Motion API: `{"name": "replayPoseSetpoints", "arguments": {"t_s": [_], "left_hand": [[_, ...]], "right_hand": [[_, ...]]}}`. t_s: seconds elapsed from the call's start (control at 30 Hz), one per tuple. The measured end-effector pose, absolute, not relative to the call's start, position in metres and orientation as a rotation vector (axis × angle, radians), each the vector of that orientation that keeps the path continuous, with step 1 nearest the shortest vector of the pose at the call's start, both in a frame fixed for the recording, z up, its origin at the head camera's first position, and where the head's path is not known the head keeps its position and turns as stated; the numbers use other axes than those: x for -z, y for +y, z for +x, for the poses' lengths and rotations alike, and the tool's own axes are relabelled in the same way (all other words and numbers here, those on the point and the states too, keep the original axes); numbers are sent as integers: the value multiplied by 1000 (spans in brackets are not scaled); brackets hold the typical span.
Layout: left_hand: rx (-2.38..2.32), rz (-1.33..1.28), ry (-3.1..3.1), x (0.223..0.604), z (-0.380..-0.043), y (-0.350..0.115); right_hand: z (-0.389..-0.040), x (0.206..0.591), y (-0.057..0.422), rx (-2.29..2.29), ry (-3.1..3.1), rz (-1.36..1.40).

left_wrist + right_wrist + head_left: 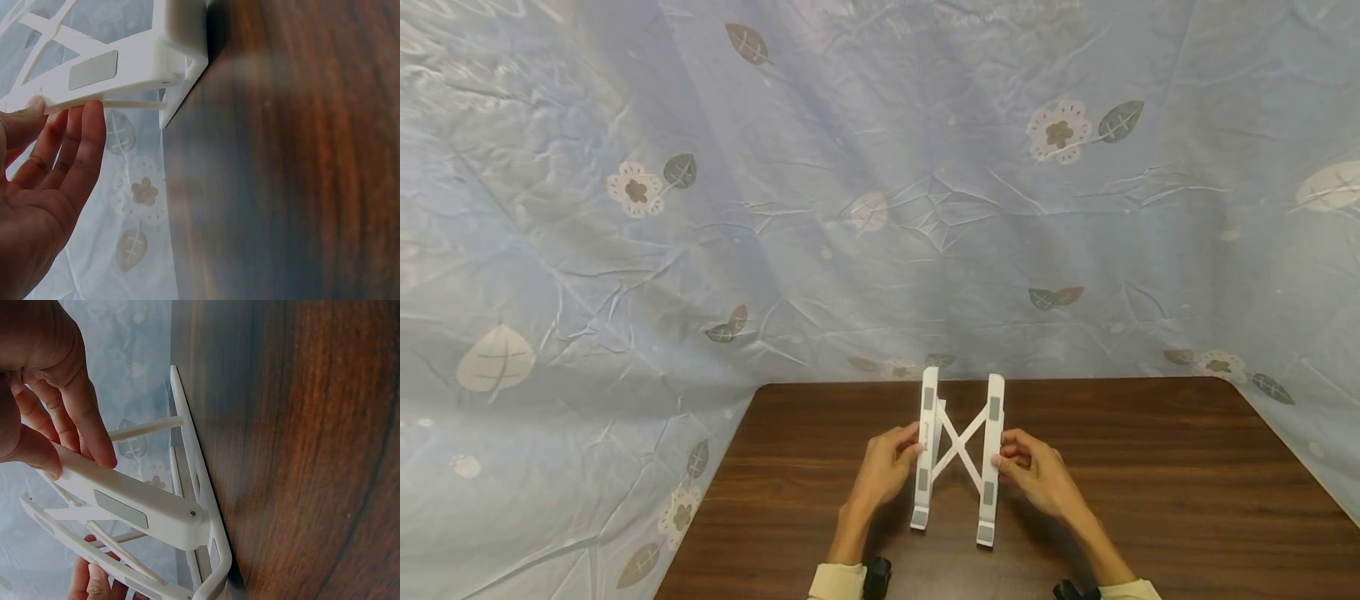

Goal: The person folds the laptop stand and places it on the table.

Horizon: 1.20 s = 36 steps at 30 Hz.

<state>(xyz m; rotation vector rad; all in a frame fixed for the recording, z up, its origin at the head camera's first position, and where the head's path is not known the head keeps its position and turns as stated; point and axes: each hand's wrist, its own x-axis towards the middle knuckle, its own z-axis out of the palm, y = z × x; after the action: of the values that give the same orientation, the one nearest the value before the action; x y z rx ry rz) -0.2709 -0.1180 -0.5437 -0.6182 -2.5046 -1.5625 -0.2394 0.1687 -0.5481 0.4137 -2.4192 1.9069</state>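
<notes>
A white folding laptop stand (958, 448) with grey pads and crossed struts stands on the wooden table, its two long arms spread apart. My left hand (883, 467) pinches the left arm of the stand between thumb and fingers. On the other side, my right hand (1037, 475) grips the right arm about midway along. In the left wrist view the left hand (56, 169) has its thumb and fingertips at the edge of the stand (134, 65). The right wrist view has the right hand (53, 381) on the upper arm of the stand (125, 494), above a base rail on the tabletop.
The dark brown wooden table (1150, 467) has rounded far corners. Behind it and to the left hangs a pale blue sheet (850, 275) printed with flowers and leaves. Black straps with cameras (877, 577) sit on the wrists beside pale yellow sleeves (837, 582).
</notes>
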Motion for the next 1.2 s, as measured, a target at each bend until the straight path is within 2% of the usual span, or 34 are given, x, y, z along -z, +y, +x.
{"name": "replayPoseSetpoints", "arguments": {"t_s": [0.83, 1.2], "left_hand": [[1656, -750, -2519, 546, -260, -78], [1658, -715, -2511, 547, -257, -73]], "right_hand": [[-240, 547, 149, -1926, -2420, 451], [-242, 550, 147, -1908, -2432, 441]]}}
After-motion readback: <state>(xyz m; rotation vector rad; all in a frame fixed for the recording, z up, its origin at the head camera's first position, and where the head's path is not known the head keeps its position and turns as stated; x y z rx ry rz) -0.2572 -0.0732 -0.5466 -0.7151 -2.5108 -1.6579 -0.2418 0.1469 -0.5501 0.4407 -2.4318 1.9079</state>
